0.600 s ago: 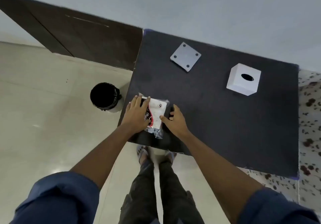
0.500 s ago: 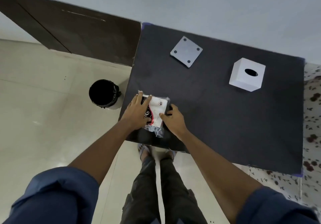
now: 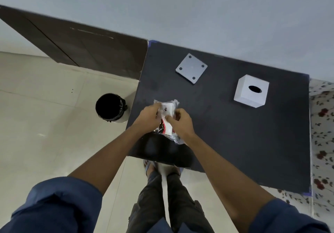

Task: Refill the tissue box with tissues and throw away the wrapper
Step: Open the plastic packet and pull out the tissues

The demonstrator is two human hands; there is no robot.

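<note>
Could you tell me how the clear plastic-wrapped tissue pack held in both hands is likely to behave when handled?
The clear plastic-wrapped tissue pack probably feels soft and light: the left hand and right hand pinch it above the black table without visible strain. Its crinkled, glossy film suggests that it is floppy at the ends and perhaps slippery. It seems unlikely to roll or break.

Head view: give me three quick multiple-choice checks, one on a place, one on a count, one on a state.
1. Where is the bin?
A. on the table
B. on the floor left of the table
C. behind the tissue box

2. How many dark holes does the square plate show?
A. two
B. four
C. six

3. The tissue pack is:
A. held in both hands
B. inside the box
C. in the bin

Answers:
1 B, the bin stands on tiles beside the table.
2 B, one by each corner of the square plate.
3 A, left hand and right hand grip the tissue pack.
</note>
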